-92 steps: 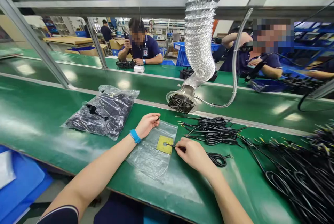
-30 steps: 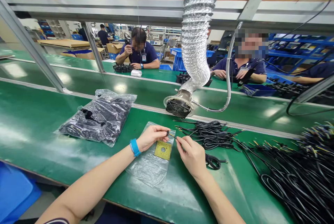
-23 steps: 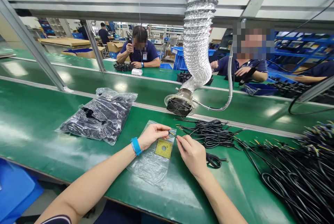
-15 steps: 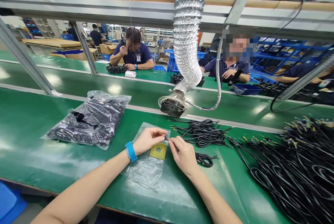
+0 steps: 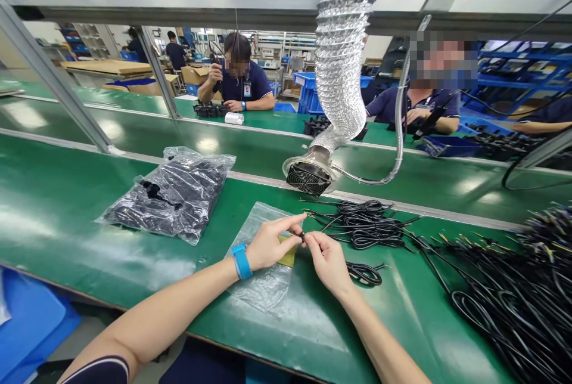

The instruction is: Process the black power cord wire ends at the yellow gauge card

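Note:
My left hand [image 5: 267, 245] and my right hand [image 5: 328, 260] meet above a clear plastic bag [image 5: 263, 276] on the green bench. Both pinch a thin black wire end [image 5: 300, 234] between thumb and fingers. The left hand covers most of a small yellow square plate [image 5: 289, 257] lying on the bag. A blue band [image 5: 242, 260] is on my left wrist. The wire runs back to a small black coil [image 5: 365, 273] just right of my right hand.
A bag of black parts [image 5: 172, 193] lies to the left. A bundle of black cables [image 5: 366, 226] sits behind my hands, a big heap [image 5: 518, 300] at the right. A fan nozzle on a silver duct [image 5: 309, 176] hangs close ahead. Two people work across the belt.
My right hand lifted the wire off the yellow plate and my left hand came over to meet it; both now pinch the wire end, the left hand covering the plate.

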Demonstrator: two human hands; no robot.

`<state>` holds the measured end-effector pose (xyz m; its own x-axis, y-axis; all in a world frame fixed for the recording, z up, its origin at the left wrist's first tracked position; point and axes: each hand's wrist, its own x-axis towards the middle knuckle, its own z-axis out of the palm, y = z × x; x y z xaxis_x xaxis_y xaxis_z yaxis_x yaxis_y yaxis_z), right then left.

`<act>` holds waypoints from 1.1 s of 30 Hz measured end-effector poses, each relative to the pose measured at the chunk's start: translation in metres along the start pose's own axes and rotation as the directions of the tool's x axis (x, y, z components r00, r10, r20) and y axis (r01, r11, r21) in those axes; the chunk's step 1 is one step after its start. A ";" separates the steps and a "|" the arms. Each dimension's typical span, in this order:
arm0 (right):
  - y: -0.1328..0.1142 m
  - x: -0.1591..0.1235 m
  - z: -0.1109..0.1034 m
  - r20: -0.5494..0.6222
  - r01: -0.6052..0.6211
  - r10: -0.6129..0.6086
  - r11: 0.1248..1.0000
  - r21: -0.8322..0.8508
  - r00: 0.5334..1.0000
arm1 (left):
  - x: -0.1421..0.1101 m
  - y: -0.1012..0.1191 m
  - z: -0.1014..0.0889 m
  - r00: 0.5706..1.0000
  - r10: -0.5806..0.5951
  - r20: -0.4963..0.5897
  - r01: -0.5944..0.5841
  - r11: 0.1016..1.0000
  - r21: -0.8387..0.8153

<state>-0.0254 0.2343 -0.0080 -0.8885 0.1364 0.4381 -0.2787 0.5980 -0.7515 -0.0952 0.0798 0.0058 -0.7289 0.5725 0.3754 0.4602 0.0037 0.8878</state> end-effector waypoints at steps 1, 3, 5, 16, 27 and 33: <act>0.001 0.000 0.001 -0.002 0.003 -0.003 1.000 -0.017 1.000 | 0.000 0.000 -0.001 1.000 -0.001 -0.008 0.001 1.000 -0.002; 0.001 0.000 0.003 -0.020 0.016 -0.017 0.998 -0.055 1.000 | 0.001 0.000 -0.002 1.000 -0.012 -0.027 0.012 1.000 -0.012; 0.001 0.000 0.005 -0.062 0.029 -0.034 0.996 -0.081 0.997 | 0.003 -0.001 -0.005 0.999 -0.023 -0.046 0.022 0.999 -0.023; 0.000 -0.002 0.004 -0.039 0.076 -0.083 0.985 -0.157 0.996 | 0.000 -0.006 -0.002 1.000 -0.018 -0.009 0.018 0.999 0.043; -0.002 0.001 -0.002 0.152 -0.154 0.140 0.985 0.080 0.978 | -0.002 -0.011 -0.002 0.989 0.145 0.020 -0.146 0.980 0.137; -0.002 0.004 -0.002 0.128 -0.120 0.117 0.993 0.014 0.985 | -0.002 -0.015 -0.001 0.978 0.205 -0.027 -0.196 0.962 0.188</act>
<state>-0.0275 0.2353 -0.0032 -0.9543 0.1034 0.2804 -0.1752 0.5663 -0.8054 -0.1017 0.0777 -0.0078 -0.6327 0.5386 0.5564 0.6812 0.0453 0.7307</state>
